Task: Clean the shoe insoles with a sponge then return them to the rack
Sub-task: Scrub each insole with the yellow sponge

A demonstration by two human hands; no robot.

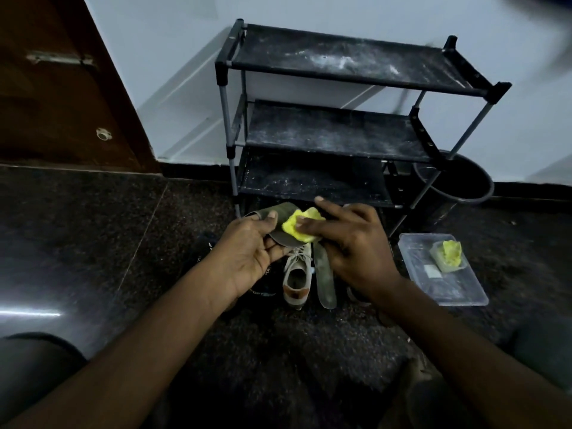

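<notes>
Insole [280, 226] is held above the floor before the rack [337, 119], pinched by the left hand [252, 252], while a yellow sponge [301, 226] is pressed on it by the right hand [349, 246]; fingers seem curled around it. Scrubbing is underway; next, the second insole [325, 277] would be taken up.

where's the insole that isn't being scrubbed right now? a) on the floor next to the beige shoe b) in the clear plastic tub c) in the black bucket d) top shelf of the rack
a: the spare insole lies on the floor just right of the beige shoe, below the left hand holding the other insole and the right hand holding the sponge against it.
</notes>
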